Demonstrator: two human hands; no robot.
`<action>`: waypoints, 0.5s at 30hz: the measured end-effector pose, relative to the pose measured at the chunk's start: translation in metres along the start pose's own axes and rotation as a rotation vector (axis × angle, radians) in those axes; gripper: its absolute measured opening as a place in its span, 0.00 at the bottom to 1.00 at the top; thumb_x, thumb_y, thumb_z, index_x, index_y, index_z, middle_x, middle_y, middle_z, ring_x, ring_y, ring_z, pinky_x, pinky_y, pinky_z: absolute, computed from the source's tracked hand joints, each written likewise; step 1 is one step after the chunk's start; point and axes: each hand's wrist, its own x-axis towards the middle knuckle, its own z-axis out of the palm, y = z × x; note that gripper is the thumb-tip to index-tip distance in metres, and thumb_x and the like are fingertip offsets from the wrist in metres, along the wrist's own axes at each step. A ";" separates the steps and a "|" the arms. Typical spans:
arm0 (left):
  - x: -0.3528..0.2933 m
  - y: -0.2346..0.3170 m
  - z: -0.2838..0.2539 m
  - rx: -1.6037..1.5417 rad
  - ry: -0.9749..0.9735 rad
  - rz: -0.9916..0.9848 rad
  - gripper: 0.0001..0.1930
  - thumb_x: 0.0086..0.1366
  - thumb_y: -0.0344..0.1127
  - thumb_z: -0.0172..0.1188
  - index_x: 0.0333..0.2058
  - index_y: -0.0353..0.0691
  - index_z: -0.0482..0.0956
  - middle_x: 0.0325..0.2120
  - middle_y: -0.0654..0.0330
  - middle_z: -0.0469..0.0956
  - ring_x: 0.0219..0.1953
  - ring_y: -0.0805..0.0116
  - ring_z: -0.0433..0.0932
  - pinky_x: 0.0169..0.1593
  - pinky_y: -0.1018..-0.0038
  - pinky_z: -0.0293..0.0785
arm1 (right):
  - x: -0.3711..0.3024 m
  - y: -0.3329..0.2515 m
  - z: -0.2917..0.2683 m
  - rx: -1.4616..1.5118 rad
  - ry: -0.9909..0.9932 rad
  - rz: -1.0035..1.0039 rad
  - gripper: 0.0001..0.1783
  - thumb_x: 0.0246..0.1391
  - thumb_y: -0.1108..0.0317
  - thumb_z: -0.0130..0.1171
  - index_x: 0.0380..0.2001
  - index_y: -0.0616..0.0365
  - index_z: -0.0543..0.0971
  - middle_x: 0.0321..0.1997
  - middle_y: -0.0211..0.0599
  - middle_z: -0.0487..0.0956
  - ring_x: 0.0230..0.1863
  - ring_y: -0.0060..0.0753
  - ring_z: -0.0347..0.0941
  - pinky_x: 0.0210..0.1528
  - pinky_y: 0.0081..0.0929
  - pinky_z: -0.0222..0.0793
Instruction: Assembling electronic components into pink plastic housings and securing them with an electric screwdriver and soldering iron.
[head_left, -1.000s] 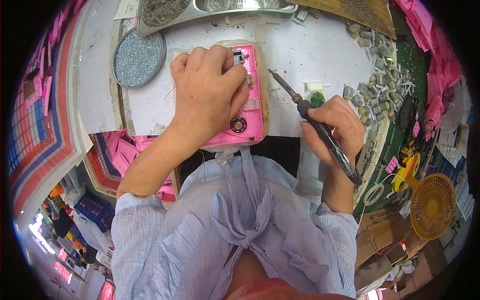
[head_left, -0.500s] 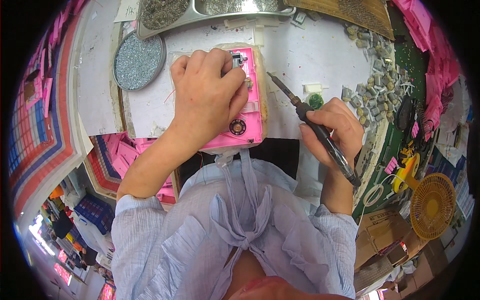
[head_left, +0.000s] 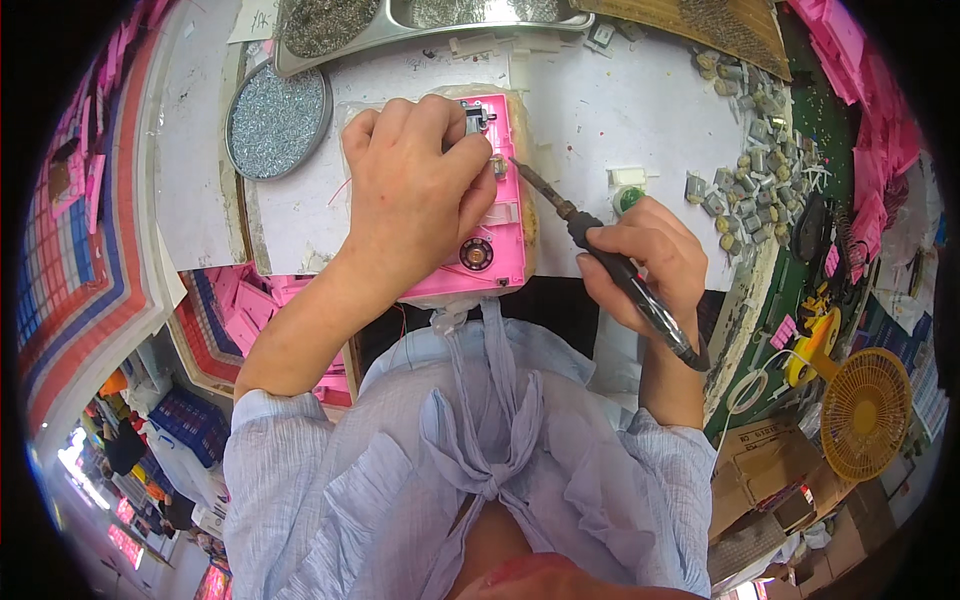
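A pink plastic casing lies on a padded, film-wrapped rest, with a small round dark part and metal parts fitted in it. My left hand rests over the casing's left side, fingers curled and thumb against the forefinger; whatever they pinch is hidden beneath them. My right hand is closed round a black-handled screwdriver, held slantwise. Its thin tip is over the casing's right edge, close to my left thumb and a small metal part; I cannot tell whether it touches.
A round dish of small silvery screws stands at left. Beyond is a metal tray of small metal pieces. Several small grey motors lie scattered at right, near a green round thing. A yellow fan stands lower right.
My right hand has moved left with the screwdriver, bringing its tip from the white table to the casing's right edge. My left hand and the casing have hardly moved.
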 end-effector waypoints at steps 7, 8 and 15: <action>0.000 0.000 0.001 -0.009 0.013 -0.001 0.07 0.53 0.35 0.70 0.31 0.47 0.82 0.35 0.63 0.73 0.40 0.61 0.72 0.50 0.60 0.60 | 0.000 0.000 0.003 0.000 -0.041 -0.012 0.16 0.42 0.78 0.74 0.37 0.62 0.80 0.23 0.36 0.76 0.22 0.35 0.70 0.24 0.29 0.62; 0.000 0.000 0.001 -0.008 0.011 -0.004 0.07 0.53 0.35 0.70 0.31 0.47 0.82 0.35 0.63 0.72 0.40 0.60 0.72 0.50 0.60 0.60 | 0.001 0.000 0.003 0.002 -0.035 -0.011 0.17 0.40 0.79 0.74 0.36 0.61 0.81 0.22 0.35 0.75 0.21 0.35 0.69 0.24 0.29 0.62; 0.000 0.000 0.002 -0.020 0.016 0.003 0.07 0.53 0.35 0.70 0.31 0.47 0.82 0.35 0.64 0.72 0.39 0.61 0.71 0.49 0.61 0.59 | 0.002 0.000 0.005 -0.036 -0.041 -0.002 0.19 0.35 0.80 0.75 0.35 0.57 0.82 0.21 0.32 0.73 0.21 0.35 0.69 0.23 0.29 0.63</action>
